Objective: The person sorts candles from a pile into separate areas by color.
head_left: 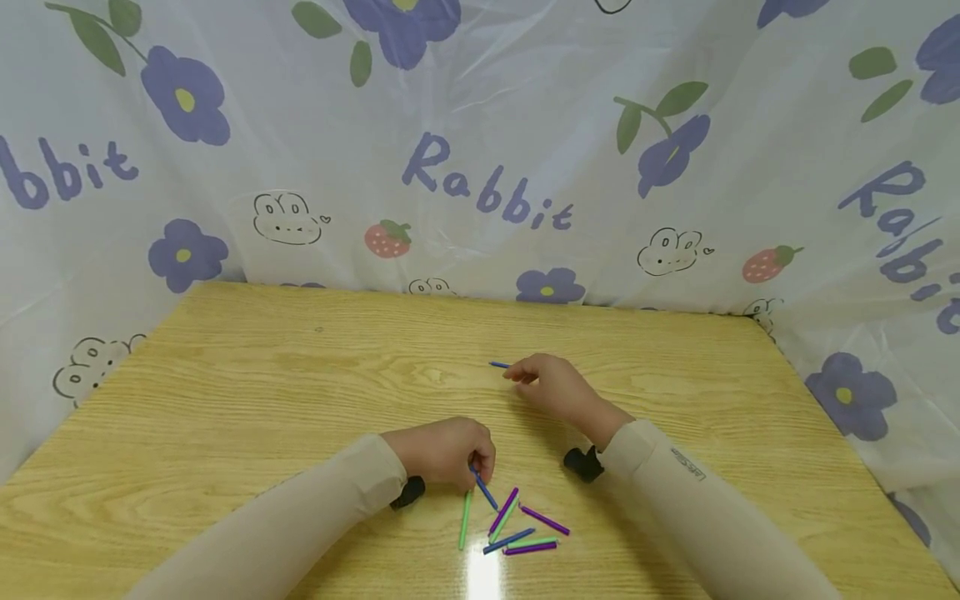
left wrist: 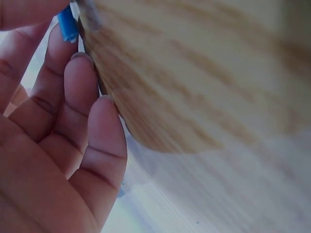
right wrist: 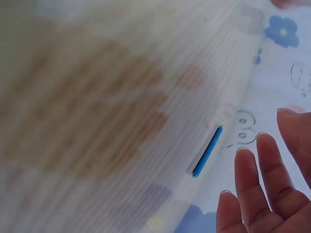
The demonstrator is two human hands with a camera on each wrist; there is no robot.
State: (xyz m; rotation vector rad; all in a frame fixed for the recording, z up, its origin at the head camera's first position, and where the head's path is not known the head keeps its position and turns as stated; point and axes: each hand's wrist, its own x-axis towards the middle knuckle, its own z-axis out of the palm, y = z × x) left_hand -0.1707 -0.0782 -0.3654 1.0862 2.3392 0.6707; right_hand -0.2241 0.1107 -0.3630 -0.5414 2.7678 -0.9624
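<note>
My left hand (head_left: 448,452) pinches one end of a thin blue stick (head_left: 486,492) low over the table, its other end pointing toward a loose group of sticks. In the left wrist view, a short end of the blue stick (left wrist: 68,25) shows beside the fingertips. Farther back, my right hand (head_left: 558,388) hovers with loosely extended fingers beside a second blue stick (head_left: 498,364), partly hidden behind it. The right wrist view shows that blue stick (right wrist: 208,151) whole, lying on the table apart from the fingers.
Near the front lie several thin sticks, among them a green stick (head_left: 465,521), a purple stick (head_left: 545,520) and another blue stick (head_left: 509,541), some crossing or touching. The wooden table (head_left: 300,375) ends at a printed curtain (head_left: 480,100) behind and at both sides.
</note>
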